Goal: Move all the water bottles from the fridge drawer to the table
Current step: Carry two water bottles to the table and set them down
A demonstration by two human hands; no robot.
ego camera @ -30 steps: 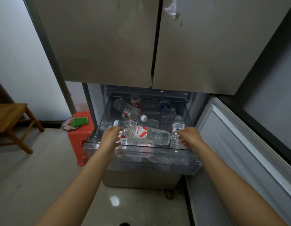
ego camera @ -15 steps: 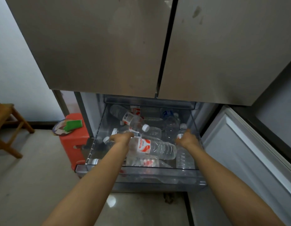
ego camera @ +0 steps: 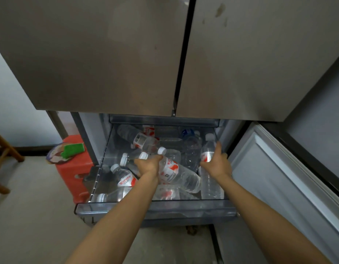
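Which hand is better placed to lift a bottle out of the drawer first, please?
Probably the right hand: it grips an upright bottle by the drawer wall, free to rise; the left hand holds a lying bottle amid others.

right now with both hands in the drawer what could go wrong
The left hand grips a lying bottle in a loose pile; pulling it may send the tilted bottle above it rolling. The right hand holds an upright bottle close to the drawer side, so its grip may be partial and slip.
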